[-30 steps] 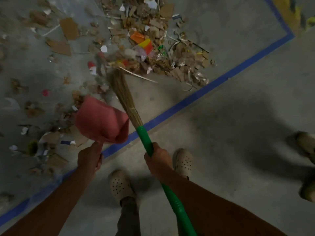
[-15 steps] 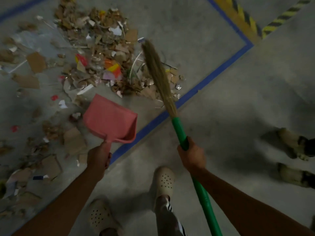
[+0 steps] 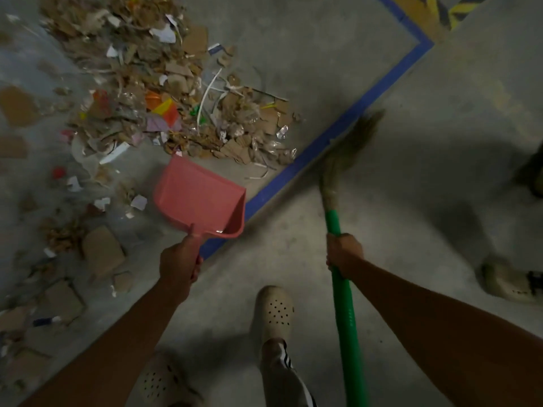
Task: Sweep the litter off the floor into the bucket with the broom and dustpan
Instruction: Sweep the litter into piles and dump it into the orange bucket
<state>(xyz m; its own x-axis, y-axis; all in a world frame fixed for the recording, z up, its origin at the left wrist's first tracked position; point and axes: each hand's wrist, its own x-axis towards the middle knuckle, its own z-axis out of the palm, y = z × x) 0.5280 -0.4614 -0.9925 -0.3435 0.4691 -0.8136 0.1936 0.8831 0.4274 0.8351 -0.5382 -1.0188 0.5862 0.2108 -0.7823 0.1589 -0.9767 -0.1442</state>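
- Left hand [image 3: 179, 264] grips the handle of the pink dustpan [image 3: 199, 198], fingers curled round it, thumb on top of the handle.
- Dustpan sticks out up and away from that hand, tilted, with its open lip facing the litter pile [image 3: 176, 113]. The lip's far corner is just beside the near edge of the pile; can't tell if it touches the floor [image 3: 411, 83].
- Right hand [image 3: 344, 254] is clenched round the green shaft of the broom [image 3: 342, 304], near the upper end of the shaft, just below the bristles.
- Broom bristles [image 3: 349, 148] are motion-blurred and angle up and right from the right hand. They sit on the right side of the blue tape line [image 3: 338, 130], apart from the pile.
- Litter pile is mostly torn cardboard, paper scraps, clear plastic bits and a few orange, yellow and green pieces. It lies up and left of both hands, inside the corner of the blue line.
- Loose cardboard pieces [image 3: 101, 251] and small scraps are scattered on the floor left of the left hand.
- Dustpan sits between the pile and the left hand; the blue line runs between the dustpan and the bristles.
- Person's cream clog [image 3: 274, 314] is planted on the floor between the two forearms, second clog [image 3: 158, 383] lower left.
- Another shoe [image 3: 505, 284] at the right edge.
- Yellow-and-black hazard tape [image 3: 440, 13] top right.
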